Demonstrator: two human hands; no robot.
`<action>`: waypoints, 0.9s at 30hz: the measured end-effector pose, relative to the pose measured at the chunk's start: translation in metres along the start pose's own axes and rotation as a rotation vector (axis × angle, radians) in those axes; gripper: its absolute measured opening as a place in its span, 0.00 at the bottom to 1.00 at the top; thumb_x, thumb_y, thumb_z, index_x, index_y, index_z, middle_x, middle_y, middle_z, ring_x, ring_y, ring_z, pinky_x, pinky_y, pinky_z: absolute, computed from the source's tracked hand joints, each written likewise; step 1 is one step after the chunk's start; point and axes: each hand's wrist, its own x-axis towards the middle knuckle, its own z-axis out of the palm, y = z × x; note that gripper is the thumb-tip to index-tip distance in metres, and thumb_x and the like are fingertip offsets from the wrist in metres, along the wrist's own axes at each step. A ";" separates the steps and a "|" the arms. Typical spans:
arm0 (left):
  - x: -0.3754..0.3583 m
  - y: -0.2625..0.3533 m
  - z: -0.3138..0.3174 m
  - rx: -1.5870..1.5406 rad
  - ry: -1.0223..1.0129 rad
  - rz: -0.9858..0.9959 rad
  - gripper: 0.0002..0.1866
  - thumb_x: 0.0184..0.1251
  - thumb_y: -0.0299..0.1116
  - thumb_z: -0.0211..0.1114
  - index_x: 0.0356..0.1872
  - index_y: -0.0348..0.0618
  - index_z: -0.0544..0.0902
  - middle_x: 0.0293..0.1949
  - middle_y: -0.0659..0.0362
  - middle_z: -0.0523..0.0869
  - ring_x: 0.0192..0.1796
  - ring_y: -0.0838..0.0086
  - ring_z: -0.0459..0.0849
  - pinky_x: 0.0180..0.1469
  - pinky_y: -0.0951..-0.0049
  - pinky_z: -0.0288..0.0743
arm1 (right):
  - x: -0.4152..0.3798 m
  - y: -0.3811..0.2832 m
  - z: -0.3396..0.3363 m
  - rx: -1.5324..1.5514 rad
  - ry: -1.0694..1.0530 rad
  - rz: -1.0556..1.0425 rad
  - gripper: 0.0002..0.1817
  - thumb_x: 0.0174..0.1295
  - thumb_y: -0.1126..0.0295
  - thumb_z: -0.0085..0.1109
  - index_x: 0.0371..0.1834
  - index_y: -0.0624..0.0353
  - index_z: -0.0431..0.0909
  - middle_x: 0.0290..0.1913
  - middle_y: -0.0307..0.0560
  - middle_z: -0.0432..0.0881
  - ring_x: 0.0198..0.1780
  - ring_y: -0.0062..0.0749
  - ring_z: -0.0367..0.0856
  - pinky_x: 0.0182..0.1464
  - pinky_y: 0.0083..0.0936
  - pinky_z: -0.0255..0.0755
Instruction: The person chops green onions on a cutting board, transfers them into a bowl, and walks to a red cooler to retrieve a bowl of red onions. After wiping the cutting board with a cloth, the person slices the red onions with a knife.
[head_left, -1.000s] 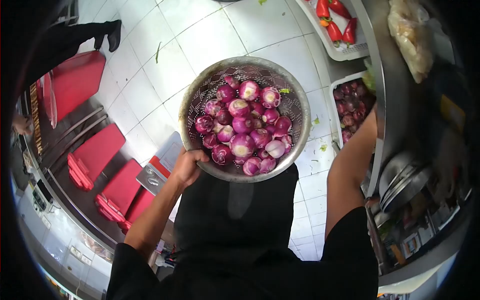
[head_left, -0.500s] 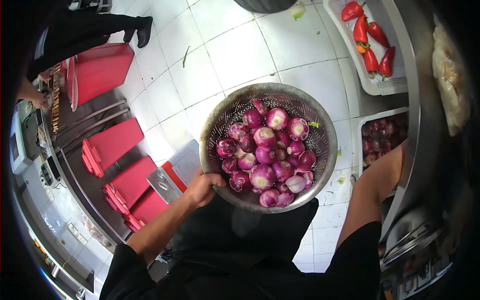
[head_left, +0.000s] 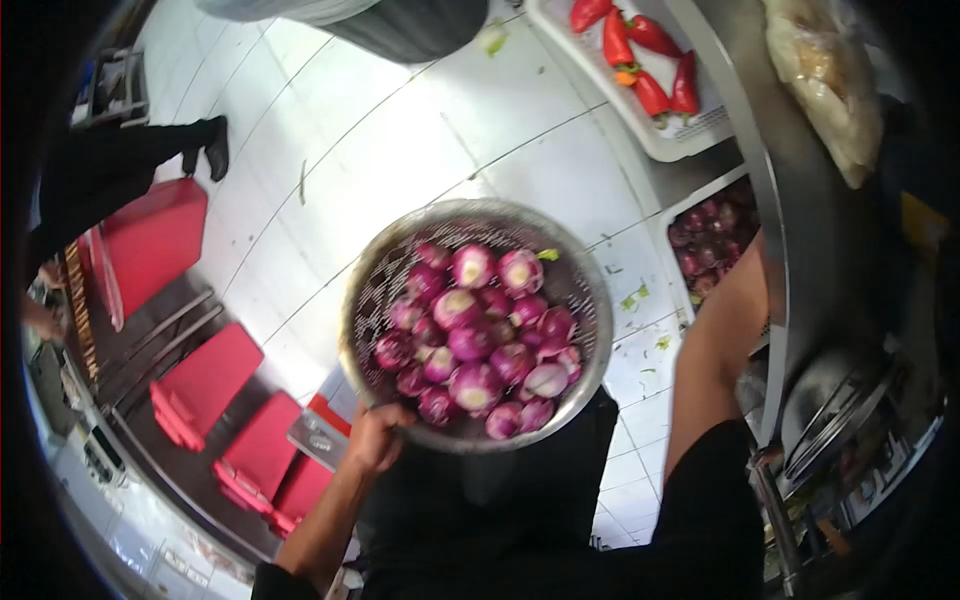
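My left hand (head_left: 378, 435) is closed on the near-left rim of a metal colander (head_left: 562, 425), thumb over the edge. Inside the colander lie many red onions (head_left: 474, 385), mostly peeled with trimmed ends, plus a green scrap near the far right. The colander is held in front of my body above the floor. My right forearm (head_left: 705, 345) reaches under the metal counter edge, beside a white crate (head_left: 679, 280) of dark red onions (head_left: 712, 235). The counter hides my right hand, so its fingers and anything in them cannot be seen.
A white crate (head_left: 588, 88) holds red peppers (head_left: 652, 95). Above it on the metal counter (head_left: 755, 180) lies a plastic bag (head_left: 825, 90). A dark bin (head_left: 425, 25) stands ahead. Red bins (head_left: 210, 385) line the left, near another person's legs (head_left: 150, 155). Green scraps dot the tiles.
My view has turned, so the surroundings appear rotated and more of the bin shows. The colander sits lower and further left in view, still in my left hand. My right hand stays hidden.
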 end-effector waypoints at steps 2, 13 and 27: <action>0.011 -0.012 -0.033 0.040 -0.016 -0.013 0.23 0.47 0.13 0.58 0.50 0.35 0.78 0.37 0.56 0.83 0.37 0.68 0.84 0.38 0.67 0.79 | -0.004 0.003 0.001 0.004 -0.005 -0.001 0.27 0.65 0.59 0.61 0.63 0.65 0.77 0.65 0.59 0.77 0.67 0.50 0.73 0.73 0.42 0.59; 0.004 -0.009 -0.022 0.008 0.061 -0.064 0.16 0.49 0.12 0.58 0.42 0.33 0.79 0.31 0.55 0.82 0.33 0.67 0.83 0.37 0.66 0.78 | 0.012 0.004 0.006 0.019 -0.015 0.019 0.27 0.65 0.59 0.62 0.62 0.65 0.77 0.65 0.59 0.78 0.66 0.50 0.73 0.72 0.41 0.60; 0.010 -0.004 -0.015 0.012 -0.047 -0.031 0.20 0.49 0.13 0.59 0.48 0.31 0.78 0.37 0.52 0.84 0.36 0.65 0.84 0.38 0.65 0.80 | 0.012 -0.001 0.015 -0.006 -0.037 0.048 0.26 0.64 0.59 0.63 0.61 0.65 0.78 0.64 0.60 0.78 0.65 0.51 0.74 0.71 0.41 0.61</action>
